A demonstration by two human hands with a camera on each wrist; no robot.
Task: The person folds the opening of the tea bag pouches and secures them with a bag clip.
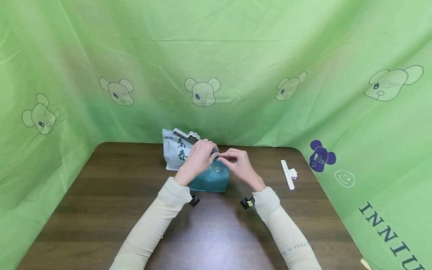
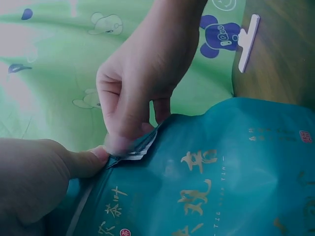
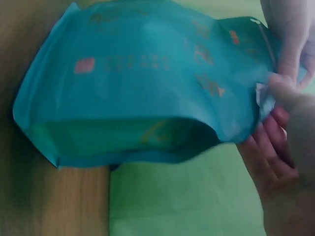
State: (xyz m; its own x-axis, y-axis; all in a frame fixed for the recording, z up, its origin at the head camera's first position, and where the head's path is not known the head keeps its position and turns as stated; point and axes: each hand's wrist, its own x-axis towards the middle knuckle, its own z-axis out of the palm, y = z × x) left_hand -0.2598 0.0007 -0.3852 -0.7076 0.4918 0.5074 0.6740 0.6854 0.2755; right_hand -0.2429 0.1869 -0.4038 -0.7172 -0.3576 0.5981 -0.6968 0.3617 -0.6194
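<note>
Bag [image 1: 210, 182] pinched beneath left hand [image 1: 200, 154], right hand [image 1: 239, 163].

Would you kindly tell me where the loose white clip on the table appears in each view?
Head: the white clip lies right of centre on the wood-grain table.
Left wrist: the clip is near the top right.
Right wrist: not in view.
Shared landmark: the teal tea pouch, also seen by both wrist cameras.

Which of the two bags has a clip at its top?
The pale bag with black characters, further left; the teal bag, pinched at its top by both hands, shows none.
</note>
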